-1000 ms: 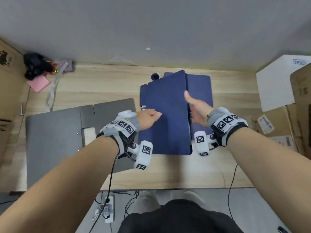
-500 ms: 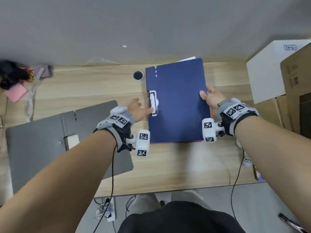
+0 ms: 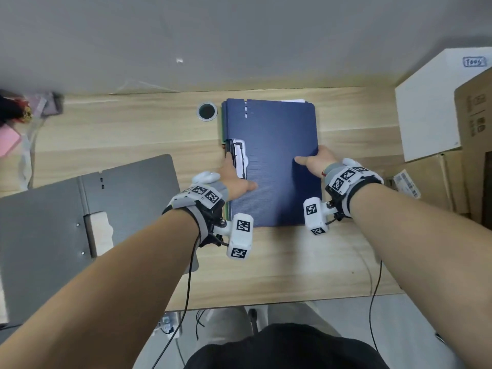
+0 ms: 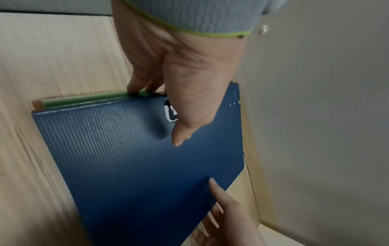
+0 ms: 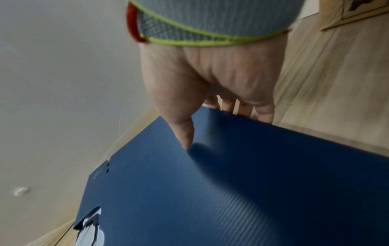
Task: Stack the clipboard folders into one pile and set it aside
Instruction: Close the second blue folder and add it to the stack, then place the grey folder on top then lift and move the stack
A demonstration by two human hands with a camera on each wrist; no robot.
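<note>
Since half a second ago, both hands have slid nearer along the dark blue ribbed plastic clipboard folder (image 3: 274, 161), which now lies squarer on the pale wood-grain desk (image 3: 133, 134), at its far middle. Only the left wrist view shows that this folder tops a pile: green and brownish folder edges (image 4: 84, 99) peek out beneath its left side. From the head view, little of these shows. The left hand (image 3: 234, 179) grasps the pile's left edge beside the white clip (image 3: 241, 158), thumb flat on the cover, fingers curled over the side. The right hand (image 3: 316, 162) clamps the right edge, thumb on top, fingers tucked underneath, as the right wrist view confirms. An open grey plastic folder (image 3: 66, 209) lies flat at the near left.
</note>
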